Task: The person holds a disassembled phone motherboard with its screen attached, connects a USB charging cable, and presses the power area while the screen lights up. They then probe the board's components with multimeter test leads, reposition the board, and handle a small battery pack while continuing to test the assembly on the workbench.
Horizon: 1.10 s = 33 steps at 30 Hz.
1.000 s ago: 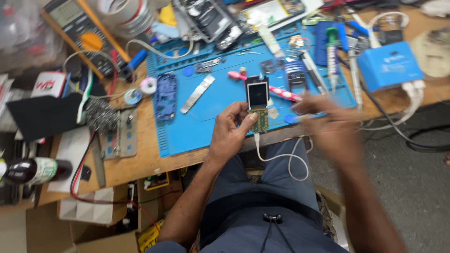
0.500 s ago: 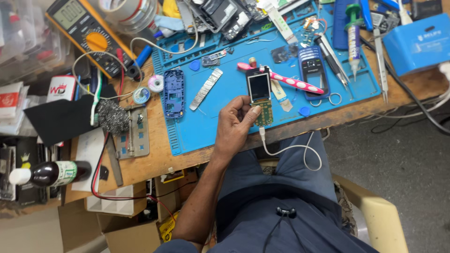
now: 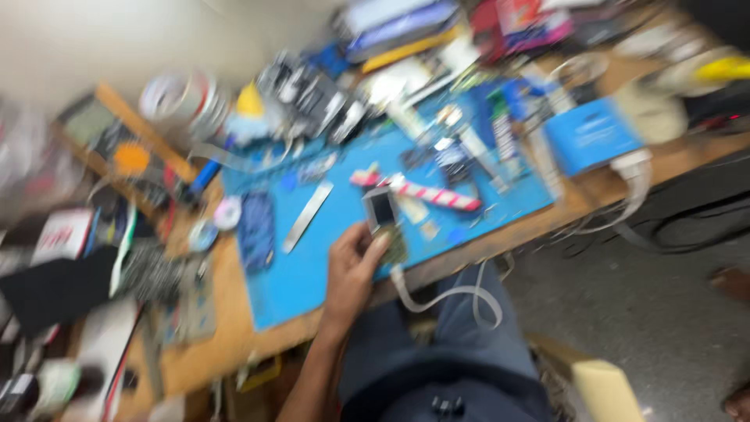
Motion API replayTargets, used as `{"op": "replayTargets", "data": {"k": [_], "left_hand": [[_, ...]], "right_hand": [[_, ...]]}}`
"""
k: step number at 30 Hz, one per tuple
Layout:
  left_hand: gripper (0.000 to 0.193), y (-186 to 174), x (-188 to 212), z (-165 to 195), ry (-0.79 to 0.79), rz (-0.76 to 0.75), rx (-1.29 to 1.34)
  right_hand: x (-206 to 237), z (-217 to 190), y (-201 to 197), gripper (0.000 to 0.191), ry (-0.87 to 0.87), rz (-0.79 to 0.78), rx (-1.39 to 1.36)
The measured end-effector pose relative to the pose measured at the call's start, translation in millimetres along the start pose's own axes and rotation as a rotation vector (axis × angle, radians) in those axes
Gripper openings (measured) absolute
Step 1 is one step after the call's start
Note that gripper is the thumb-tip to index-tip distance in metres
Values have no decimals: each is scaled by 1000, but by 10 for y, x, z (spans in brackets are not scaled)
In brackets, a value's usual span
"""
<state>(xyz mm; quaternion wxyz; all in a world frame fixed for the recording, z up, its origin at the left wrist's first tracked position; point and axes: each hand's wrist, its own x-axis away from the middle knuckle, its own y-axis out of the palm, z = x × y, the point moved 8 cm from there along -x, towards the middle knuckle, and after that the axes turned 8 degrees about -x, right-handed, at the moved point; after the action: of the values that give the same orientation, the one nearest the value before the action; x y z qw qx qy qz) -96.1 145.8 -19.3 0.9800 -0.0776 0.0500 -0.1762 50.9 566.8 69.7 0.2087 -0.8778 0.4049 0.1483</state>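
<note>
Blurred small device (image 3: pixel 383 219) (left-hand (image 3: pixel 353 270) grip)

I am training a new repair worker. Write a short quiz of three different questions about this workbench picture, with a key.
1. True or false: the left hand holds a small device with a screen.
2. What hangs from the device below the table edge? A) a white cable B) a red rope C) a metal chain
3. Fill in: the device is held over a ____ work mat.

Key: 1 true. 2 A. 3 blue. The right hand is not in view.
</note>
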Motion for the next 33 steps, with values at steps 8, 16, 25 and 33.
{"op": "replayTargets", "data": {"k": [8, 16, 25, 33], "left_hand": [[13, 80, -254, 535, 69, -131, 76], [41, 288, -901, 548, 266, -130, -246], [22, 967, -1213, -291, 67, -241, -47], [19, 1063, -1070, -495, 43, -294, 17]], "right_hand": [[183, -688, 252, 26, -7, 45, -54], [733, -566, 1486, 42, 301, -371, -579], [1180, 59, 2024, 45, 328, -473, -736], [1152, -220, 1886, 47, 335, -526, -686]]}}
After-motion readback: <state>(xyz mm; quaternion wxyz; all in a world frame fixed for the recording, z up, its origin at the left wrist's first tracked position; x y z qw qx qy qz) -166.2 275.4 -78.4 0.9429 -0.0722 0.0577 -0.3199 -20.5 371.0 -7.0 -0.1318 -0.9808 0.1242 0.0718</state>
